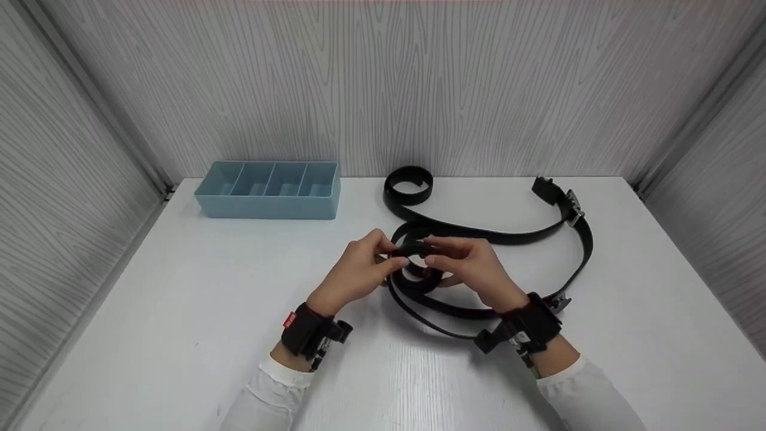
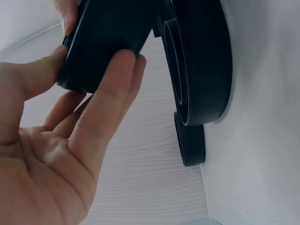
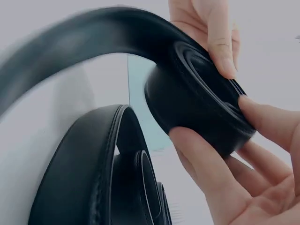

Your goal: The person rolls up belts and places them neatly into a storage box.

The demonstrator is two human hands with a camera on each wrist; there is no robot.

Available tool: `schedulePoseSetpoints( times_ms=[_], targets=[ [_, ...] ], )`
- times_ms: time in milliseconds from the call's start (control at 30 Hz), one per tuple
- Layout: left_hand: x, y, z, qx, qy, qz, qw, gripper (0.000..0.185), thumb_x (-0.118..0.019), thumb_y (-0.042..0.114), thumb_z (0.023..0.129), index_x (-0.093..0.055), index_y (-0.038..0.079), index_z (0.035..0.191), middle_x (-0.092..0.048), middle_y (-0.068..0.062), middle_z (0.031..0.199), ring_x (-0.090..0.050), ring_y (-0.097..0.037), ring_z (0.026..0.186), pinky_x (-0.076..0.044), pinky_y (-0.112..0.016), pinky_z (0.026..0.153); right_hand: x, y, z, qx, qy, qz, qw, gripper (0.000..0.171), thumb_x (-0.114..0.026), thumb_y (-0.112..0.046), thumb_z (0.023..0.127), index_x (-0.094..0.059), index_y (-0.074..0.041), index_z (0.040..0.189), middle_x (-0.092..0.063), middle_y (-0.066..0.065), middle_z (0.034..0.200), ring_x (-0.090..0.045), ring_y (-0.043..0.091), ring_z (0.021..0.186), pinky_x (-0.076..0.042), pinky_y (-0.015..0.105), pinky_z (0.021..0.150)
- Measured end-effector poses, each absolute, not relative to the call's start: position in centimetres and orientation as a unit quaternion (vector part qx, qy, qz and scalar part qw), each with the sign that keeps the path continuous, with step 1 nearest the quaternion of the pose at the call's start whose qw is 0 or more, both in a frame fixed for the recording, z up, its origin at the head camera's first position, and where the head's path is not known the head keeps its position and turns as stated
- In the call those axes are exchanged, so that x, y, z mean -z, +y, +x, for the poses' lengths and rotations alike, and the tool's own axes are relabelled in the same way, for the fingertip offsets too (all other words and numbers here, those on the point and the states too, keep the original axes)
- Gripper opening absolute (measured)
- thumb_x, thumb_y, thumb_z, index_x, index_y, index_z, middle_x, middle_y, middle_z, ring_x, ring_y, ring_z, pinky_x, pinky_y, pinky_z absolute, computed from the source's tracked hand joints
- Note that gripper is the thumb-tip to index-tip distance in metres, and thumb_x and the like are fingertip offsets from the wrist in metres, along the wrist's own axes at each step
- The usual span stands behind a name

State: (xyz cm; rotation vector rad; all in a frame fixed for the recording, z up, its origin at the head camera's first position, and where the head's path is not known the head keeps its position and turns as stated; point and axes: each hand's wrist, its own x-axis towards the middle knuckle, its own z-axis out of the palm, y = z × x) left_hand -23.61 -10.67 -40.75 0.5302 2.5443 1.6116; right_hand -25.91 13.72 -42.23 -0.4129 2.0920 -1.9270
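Observation:
Both hands hold a rolled-up part of a black leather belt (image 3: 192,108) above the white table. My left hand (image 1: 359,266) grips the coil from the left, thumb on its edge and fingers against its outer side. From the right, my right hand (image 1: 479,269) pinches the same coil, and the belt's strap trails away from it in a curve. Just behind and beneath lies more black belt, with a coil (image 2: 206,65) standing on edge. Another belt end is rolled into a ring (image 1: 413,199) near the back of the table.
A metal buckle (image 1: 574,208) lies at the back right, and another buckle (image 1: 559,302) shows beside the right wristband (image 1: 535,323). At the back left stands a blue tray (image 1: 269,208) with several compartments. Wood-grain panels (image 1: 383,90) wall in the table at the back and sides.

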Motion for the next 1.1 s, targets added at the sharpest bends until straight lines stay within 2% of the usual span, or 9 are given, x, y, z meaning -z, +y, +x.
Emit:
schedulePoseSetpoints(
  times_ms=[167, 300, 500, 667, 833, 967, 1100],
  targets=[
    [40.66, -10.60, -23.60, -0.522, 0.834, 0.177, 0.039, 0.019, -0.073, 0.017, 0.100, -0.060, 0.004, 0.104, -0.076, -0.010, 0.100, -0.069, -0.016, 0.077, -0.057, -0.030, 0.068, 42.34, 13.87, -26.00, 0.667, 0.718, -0.145, 0.138, 0.050, -0.081, -0.013, 0.092, -0.065, 0.001, 0.138, -0.073, 0.016, 0.123, -0.073, 0.035, 0.104, -0.063, 0.044, 0.073],
    [40.68, -10.64, -23.64, -0.502, 0.841, 0.199, 0.035, 0.017, -0.073, 0.015, 0.099, -0.061, 0.004, 0.103, -0.076, -0.007, 0.091, -0.065, -0.014, 0.069, -0.053, -0.028, 0.064, 41.97, 13.88, -25.88, 0.637, 0.741, -0.159, 0.141, 0.047, -0.081, -0.014, 0.092, -0.068, -0.003, 0.135, -0.071, 0.016, 0.126, -0.073, 0.028, 0.100, -0.063, 0.043, 0.073],
    [40.89, -10.77, -23.63, -0.474, 0.849, 0.231, 0.034, 0.016, -0.073, 0.016, 0.099, -0.061, 0.006, 0.101, -0.071, -0.002, 0.081, -0.058, -0.010, 0.061, -0.046, -0.026, 0.059, 41.72, 13.75, -25.81, 0.592, 0.773, -0.172, 0.154, 0.045, -0.081, -0.017, 0.093, -0.069, -0.006, 0.135, -0.071, 0.014, 0.126, -0.073, 0.026, 0.099, -0.063, 0.039, 0.070],
    [40.90, -10.82, -23.63, -0.495, 0.843, 0.207, 0.043, 0.020, -0.074, 0.020, 0.099, -0.062, 0.006, 0.107, -0.074, -0.004, 0.091, -0.065, -0.012, 0.070, -0.054, -0.028, 0.065, 41.80, 13.67, -25.78, 0.616, 0.755, -0.171, 0.147, 0.045, -0.081, -0.016, 0.093, -0.069, -0.004, 0.135, -0.072, 0.016, 0.125, -0.074, 0.025, 0.098, -0.063, 0.040, 0.069],
    [40.77, -10.69, -23.62, -0.527, 0.829, 0.180, 0.052, 0.023, -0.075, 0.019, 0.098, -0.060, 0.006, 0.110, -0.075, -0.009, 0.109, -0.071, -0.015, 0.081, -0.059, -0.033, 0.070, 41.96, 13.65, -25.77, 0.657, 0.725, -0.157, 0.134, 0.049, -0.080, -0.013, 0.093, -0.065, 0.003, 0.136, -0.072, 0.019, 0.123, -0.075, 0.029, 0.100, -0.063, 0.042, 0.071],
    [40.58, -10.61, -23.56, -0.531, 0.827, 0.176, 0.052, 0.023, -0.076, 0.017, 0.098, -0.059, 0.005, 0.108, -0.075, -0.011, 0.110, -0.071, -0.016, 0.082, -0.060, -0.033, 0.069, 42.06, 13.67, -25.89, 0.670, 0.715, -0.145, 0.136, 0.050, -0.081, -0.012, 0.093, -0.064, 0.003, 0.137, -0.071, 0.018, 0.126, -0.074, 0.030, 0.103, -0.062, 0.044, 0.073],
    [40.59, -10.66, -23.55, -0.516, 0.835, 0.185, 0.049, 0.021, -0.076, 0.016, 0.098, -0.060, 0.005, 0.107, -0.076, -0.010, 0.105, -0.069, -0.014, 0.077, -0.058, -0.030, 0.067, 41.94, 13.70, -25.88, 0.645, 0.735, -0.153, 0.143, 0.048, -0.081, -0.014, 0.093, -0.067, -0.002, 0.137, -0.070, 0.016, 0.128, -0.074, 0.027, 0.101, -0.063, 0.043, 0.073]
  ],
)
